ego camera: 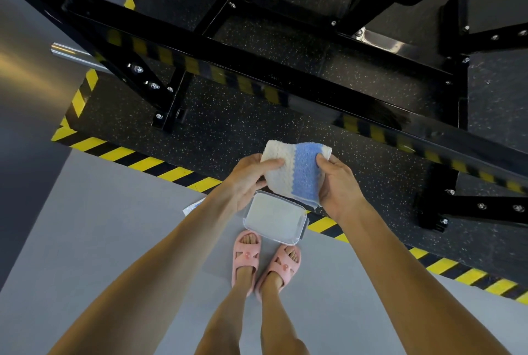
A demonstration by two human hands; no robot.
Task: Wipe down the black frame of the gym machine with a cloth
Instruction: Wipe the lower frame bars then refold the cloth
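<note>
A fluffy white and blue cloth [294, 173] is held up in front of me, folded. My left hand [247, 180] grips its white side with the thumb across the top. Its blue side is pinched by my right hand [338, 183]. The glossy black frame [285, 80] of the gym machine runs diagonally above and beyond the cloth, its long beam reflecting yellow and black stripes. The cloth hangs clear of the frame, a short way below the beam.
A clear plastic tray [275, 219] lies on the grey floor just ahead of my feet in pink slippers [265, 264]. Yellow and black hazard tape [148, 161] borders the speckled black rubber mat. A chrome bar [74, 56] sticks out at the left. Bolted frame feet stand at the right.
</note>
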